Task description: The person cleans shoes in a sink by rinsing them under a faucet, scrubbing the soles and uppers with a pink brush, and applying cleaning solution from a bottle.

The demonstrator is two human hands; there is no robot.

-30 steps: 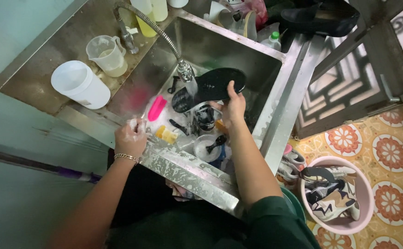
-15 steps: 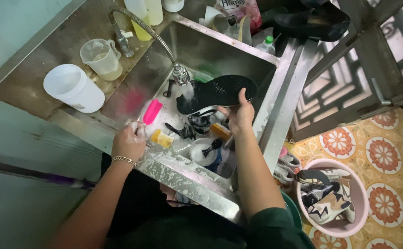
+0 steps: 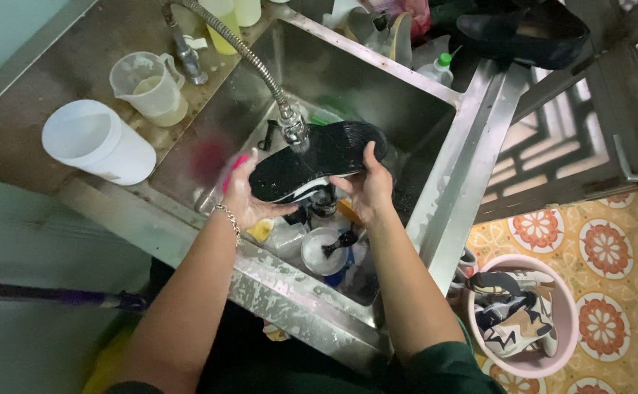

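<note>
black and turned sole-up, a shoe (image 3: 317, 160) sits over the stainless steel sink (image 3: 443, 182), held between both hands right under the spray head of the flexible faucet hose (image 3: 290, 124). the left hand (image 3: 249, 201) is closed around the shoe's end on the left of the picture, its wrist wearing a thin gold bracelet (image 3: 227, 219). the right hand (image 3: 366, 186) is curled around the other end, thumb pressed up against the tread. the shoe's white edge shows along its lower side. below it in the sink lie a pink brush (image 3: 233, 169), partly hidden behind the left hand, a yellow sponge (image 3: 262, 230), and a small round bowl (image 3: 325, 252) with a black brush head resting in it, all among soapy foam. on the steel desk to the left of the basin stand a clear measuring jug (image 3: 147, 87) with yellowish liquid in it and a white plastic container (image 3: 96, 149) lying on its side, mouth toward the wall. on the patterned tile floor to the right, well apart from the sink, a pink bucket (image 3: 552, 357) holds more shoes with a brown, black and white pattern.
</note>
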